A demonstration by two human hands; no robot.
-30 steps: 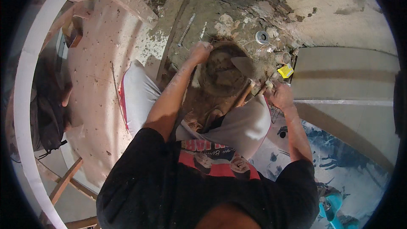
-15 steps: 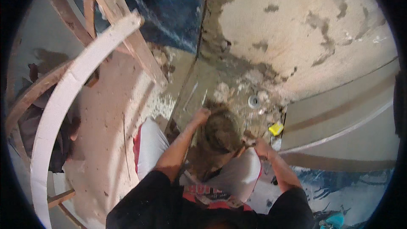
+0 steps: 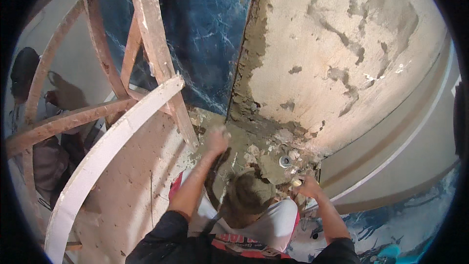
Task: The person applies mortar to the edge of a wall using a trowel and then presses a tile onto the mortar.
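My left hand point(image 3: 217, 139) is closed and raised beyond the round mortar container point(image 3: 251, 195); what it grips, if anything, is hard to make out. My right hand point(image 3: 308, 186) is closed on the handle of a trowel, whose grey, mortar-covered blade point(image 3: 271, 171) lies over the far edge of the container. The container sits between my knees with dark mortar in it. A white ring-shaped fitting point(image 3: 286, 161) lies just beyond the trowel.
Wooden frames and braces point(image 3: 146, 14) stand at left and ahead, with a white curved strip point(image 3: 97, 166). A co-worker point(image 3: 39, 166) is behind them. Ahead are blue marbled tile point(image 3: 195, 44) and rough plaster point(image 3: 312, 49); grey panels point(image 3: 400, 156) are at right.
The view has tilted up toward the wall. My left hand has left the container's near-left rim and moved forward and up. My right hand still holds the trowel.
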